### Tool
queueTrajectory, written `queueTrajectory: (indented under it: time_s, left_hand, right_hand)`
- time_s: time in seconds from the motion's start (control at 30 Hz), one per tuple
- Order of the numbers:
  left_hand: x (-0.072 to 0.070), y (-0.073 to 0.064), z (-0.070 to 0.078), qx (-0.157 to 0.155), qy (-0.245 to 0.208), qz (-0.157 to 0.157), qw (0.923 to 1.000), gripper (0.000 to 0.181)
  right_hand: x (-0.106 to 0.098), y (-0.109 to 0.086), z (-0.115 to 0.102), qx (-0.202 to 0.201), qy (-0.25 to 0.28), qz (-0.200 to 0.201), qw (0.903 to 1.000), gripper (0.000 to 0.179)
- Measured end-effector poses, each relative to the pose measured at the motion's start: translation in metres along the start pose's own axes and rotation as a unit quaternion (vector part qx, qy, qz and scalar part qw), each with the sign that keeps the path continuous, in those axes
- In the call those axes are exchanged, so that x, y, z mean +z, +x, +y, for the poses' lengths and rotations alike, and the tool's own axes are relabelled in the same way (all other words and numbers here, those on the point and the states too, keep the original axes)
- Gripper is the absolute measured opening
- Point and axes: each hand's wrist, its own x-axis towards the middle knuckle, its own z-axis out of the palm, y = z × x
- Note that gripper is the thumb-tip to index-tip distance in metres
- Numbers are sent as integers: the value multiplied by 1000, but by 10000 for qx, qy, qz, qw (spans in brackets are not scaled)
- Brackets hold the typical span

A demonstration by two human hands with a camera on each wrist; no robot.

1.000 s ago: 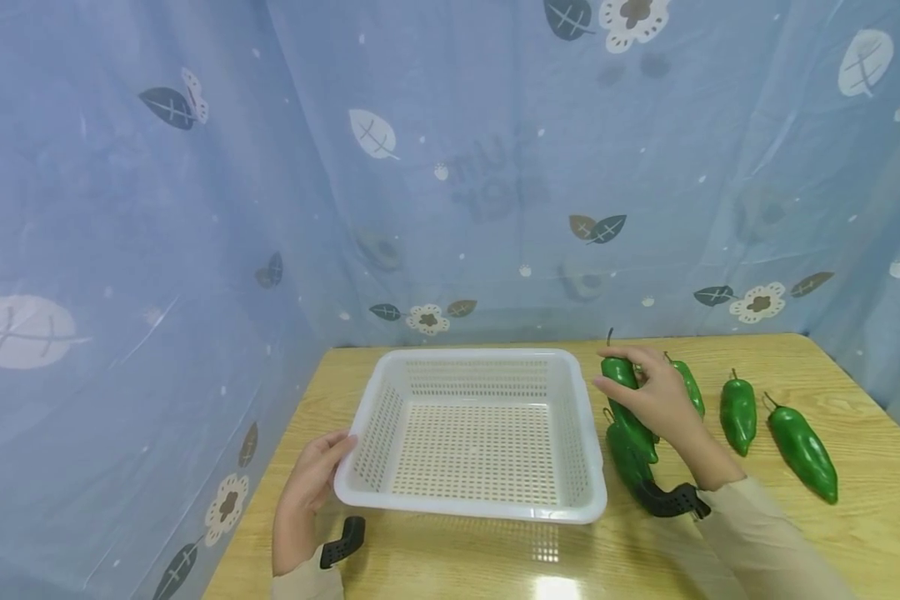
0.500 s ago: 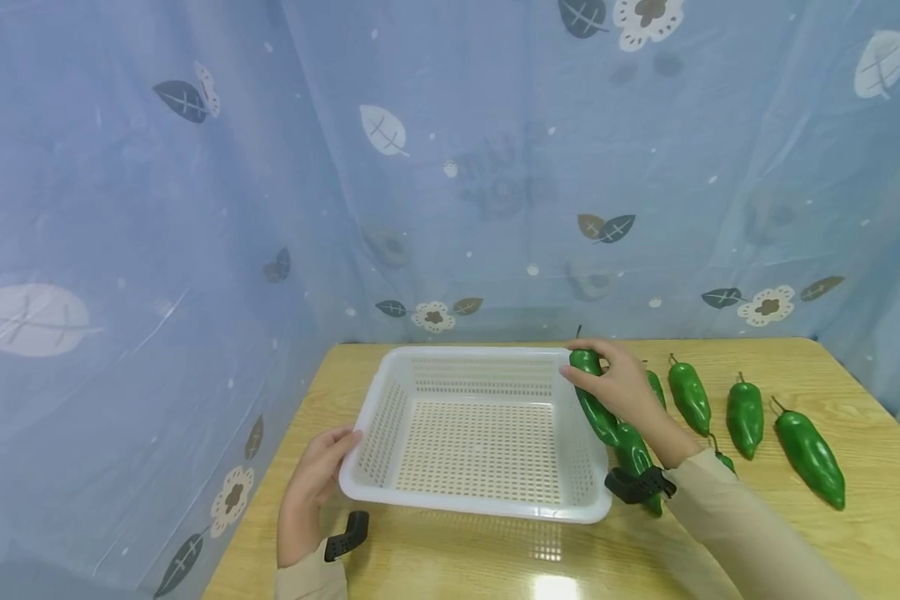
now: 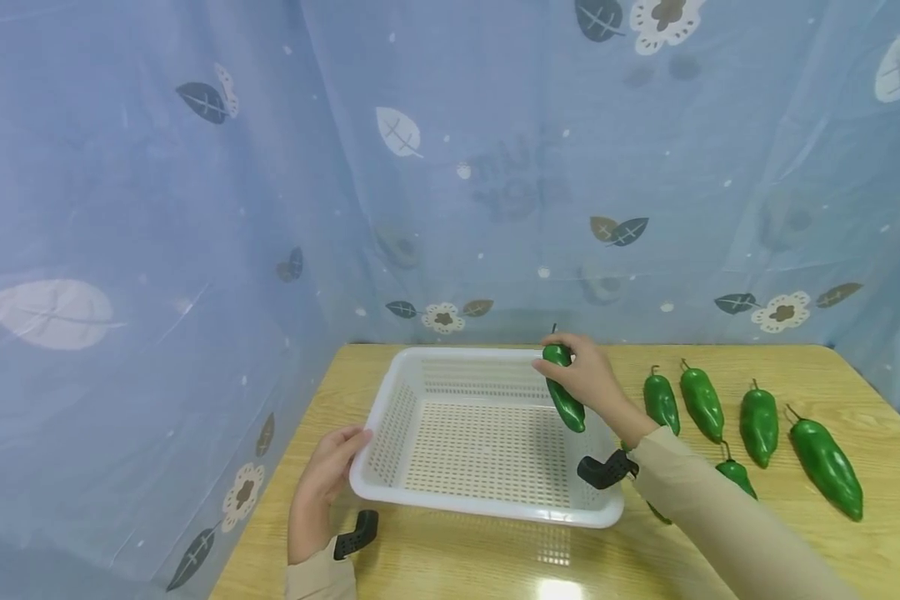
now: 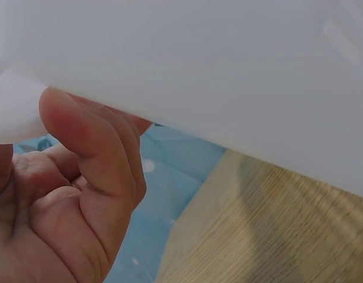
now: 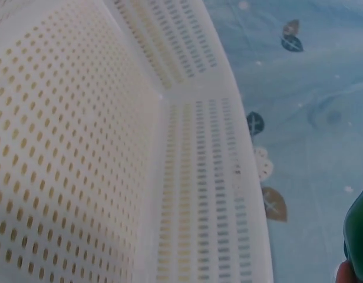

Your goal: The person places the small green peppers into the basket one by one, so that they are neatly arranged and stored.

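A white perforated plastic basket [image 3: 487, 508] stands on the wooden table, its inside showing no peppers. My left hand [image 3: 326, 471] grips the basket's left rim; in the left wrist view its curled fingers [image 4: 105, 147] hook under the white edge. Over the basket's right side, my right hand [image 3: 585, 375] pinches a green pepper [image 3: 566, 406] near its stem end, with the tip pointing down. At the right edge of the right wrist view, only a strip of that pepper [image 5: 359, 236] and bits of fingertips show.
Several green peppers lie right of the basket, among them one far-right pepper [image 3: 827, 468] and one near the back [image 3: 701, 404]. My right sleeve partly covers others. A blue patterned curtain [image 3: 495, 167] hangs behind and left of the table [image 3: 435, 558].
The right hand has carried the pepper leftward, from beside the basket to over its right part. The left hand keeps its hold on the rim. The view has shifted slightly.
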Motion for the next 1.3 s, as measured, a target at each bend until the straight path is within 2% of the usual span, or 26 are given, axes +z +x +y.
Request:
queueTrajectory:
  time_s: [0.27, 0.6, 0.9, 1.3]
  left_hand:
    - [-1, 3, -3, 62, -8, -12, 10000, 46]
    - [-2, -1, -2, -53, 15, 7, 10000, 46]
    - [-1, -1, -3, 62, -88, -105, 9999, 48]
    - [0, -1, -4, 39, -134, -13, 9999, 47]
  right_hand:
    - [26, 11, -12, 138, 90, -302, 9994, 46]
    - [59, 16, -19, 487, 257, -584, 9968, 48]
    - [83, 20, -30, 310, 345, -658, 9968, 43]
    - [116, 28, -34, 346, 467, -747, 9955, 41]
